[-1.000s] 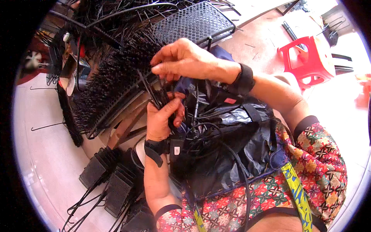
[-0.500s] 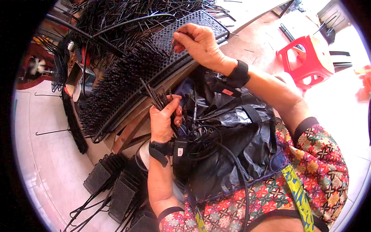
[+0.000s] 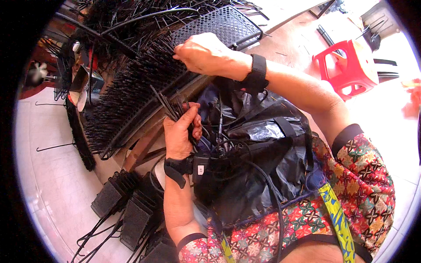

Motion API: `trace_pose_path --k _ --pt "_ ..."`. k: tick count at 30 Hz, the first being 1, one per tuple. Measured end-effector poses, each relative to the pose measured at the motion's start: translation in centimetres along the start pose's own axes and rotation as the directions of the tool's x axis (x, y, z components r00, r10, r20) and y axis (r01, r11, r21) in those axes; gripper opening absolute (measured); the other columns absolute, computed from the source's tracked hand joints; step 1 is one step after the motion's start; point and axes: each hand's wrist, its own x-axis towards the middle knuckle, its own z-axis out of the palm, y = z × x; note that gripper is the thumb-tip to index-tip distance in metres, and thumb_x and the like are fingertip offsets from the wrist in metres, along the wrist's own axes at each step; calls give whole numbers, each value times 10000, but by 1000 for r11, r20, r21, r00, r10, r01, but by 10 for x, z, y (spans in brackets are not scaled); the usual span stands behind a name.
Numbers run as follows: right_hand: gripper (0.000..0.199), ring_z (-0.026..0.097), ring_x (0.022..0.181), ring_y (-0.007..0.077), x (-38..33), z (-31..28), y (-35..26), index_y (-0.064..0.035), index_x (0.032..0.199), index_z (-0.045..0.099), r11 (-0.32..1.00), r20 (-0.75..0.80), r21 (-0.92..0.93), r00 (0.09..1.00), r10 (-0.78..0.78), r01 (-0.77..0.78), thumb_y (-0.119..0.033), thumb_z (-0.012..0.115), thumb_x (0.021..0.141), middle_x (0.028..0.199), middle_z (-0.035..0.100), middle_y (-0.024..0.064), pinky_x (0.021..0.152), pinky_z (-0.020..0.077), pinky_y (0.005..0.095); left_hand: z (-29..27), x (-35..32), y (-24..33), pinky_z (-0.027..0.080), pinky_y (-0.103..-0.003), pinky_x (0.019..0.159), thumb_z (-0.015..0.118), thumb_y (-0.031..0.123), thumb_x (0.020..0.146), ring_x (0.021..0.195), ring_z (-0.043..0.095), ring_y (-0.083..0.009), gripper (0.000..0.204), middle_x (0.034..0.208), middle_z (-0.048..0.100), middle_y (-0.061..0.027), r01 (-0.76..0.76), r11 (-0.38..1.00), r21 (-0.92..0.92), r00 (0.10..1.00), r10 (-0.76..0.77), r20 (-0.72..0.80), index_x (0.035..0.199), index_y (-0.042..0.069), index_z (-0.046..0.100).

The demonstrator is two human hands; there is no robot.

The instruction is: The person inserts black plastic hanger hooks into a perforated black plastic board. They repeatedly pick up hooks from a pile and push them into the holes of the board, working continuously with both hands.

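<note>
My left hand [image 3: 180, 136] is closed around a bundle of thin dark rods [image 3: 165, 101], whose ends stick out past the thumb toward the upper left. My right hand [image 3: 205, 56] is over a black perforated rack [image 3: 223, 27], its fingers curled together at the edge of the rods standing there. Whatever its fingertips pinch is hidden from view. Rows of short black rods [image 3: 131, 90] stand packed in the rack's left and middle part, while holes show bare at its far right end.
Behind the rack lies a heap of loose black rods [image 3: 118, 17]. A red plastic stool [image 3: 344, 65] stands at the right. Black mesh pieces with long wire handles [image 3: 140, 217] are stacked at the lower left. A black plastic sheet [image 3: 250, 175] covers my lap, with cables across it.
My right hand, which pinched a thin dark rod, has moved left and down to the standing rods. My left hand with its bundle has shifted slightly left.
</note>
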Motion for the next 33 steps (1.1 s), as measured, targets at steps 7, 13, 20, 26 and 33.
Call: trace_pose_path --k 7,13,20,26,33 --pt "280 577 561 351 -11 -9 -19 10 894 524 997 -132 73 991 -3 12 -228 611 775 533 525 150 461 434 412 4 -3 4 317 -212 371 610 121 801 390 421 -96 151 570 503 -42 2 1000 -30 1000 -1 27 873 -7 574" --pt "260 492 611 55 -44 -19 -56 61 857 611 350 563 710 791 238 -611 -194 622 813 648 596 22 535 432 247 14 -10 8 322 -215 366 606 107 794 389 427 -110 113 560 507 -57 -51 998 -29 998 52 44 785 10 548" --pt "170 501 614 31 -55 -31 -62 37 802 620 -84 615 770 701 362 -633 -129 601 829 670 594 -10 533 422 206 24 -17 10 329 -224 352 594 143 811 389 451 -134 169 573 524 -72 -20 996 89 999 15 48 879 -5 549" --pt "163 532 594 63 -54 -35 -52 36 799 624 -90 600 784 715 360 -614 -126 626 794 664 605 20 518 442 222 36 -14 19 345 -236 359 594 153 818 398 462 -141 198 577 529 -74 16 992 128 992 -32 120 886 -27 549" --pt "118 571 578 91 -47 -54 -25 15 768 611 -164 528 826 638 560 -540 -99 629 790 658 608 37 516 472 233 42 -1 30 436 -230 445 560 97 848 527 563 -139 172 709 608 -107 -36 989 146 998 27 63 912 -62 552"
